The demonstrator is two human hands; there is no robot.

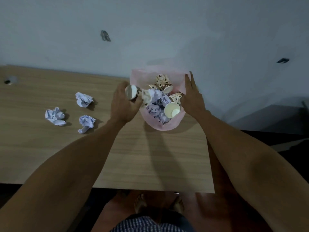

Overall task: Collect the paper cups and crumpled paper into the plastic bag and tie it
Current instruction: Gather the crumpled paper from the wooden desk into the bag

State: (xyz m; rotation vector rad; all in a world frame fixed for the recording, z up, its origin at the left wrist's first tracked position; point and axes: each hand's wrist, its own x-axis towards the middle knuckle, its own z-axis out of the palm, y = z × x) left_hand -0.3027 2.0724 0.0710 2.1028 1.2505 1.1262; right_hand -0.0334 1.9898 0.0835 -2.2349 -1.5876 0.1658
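Head view: collecting step. Left hand (124, 104) grips a paper cup (132, 94) at the pink plastic bag (167, 126) rim, bench far-right edge; right hand (192, 96), fingers straight, holds the bag open. Next: drop cup, fetch three crumpled papers (83, 99) at bench left.

Plain room: wooden desk (150, 156) with cable hole (8, 81), bare wall (167, 30).

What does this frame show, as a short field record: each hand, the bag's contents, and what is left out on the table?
left hand: grips a paper cup at the bag's left edge
right hand: fingers straight, flat against the bag's right side
plastic bag: pink, open, standing on the wooden table
in bag: several patterned cups, crumpled paper
left on table: three paper balls, to the left of the bag
bag tied: no
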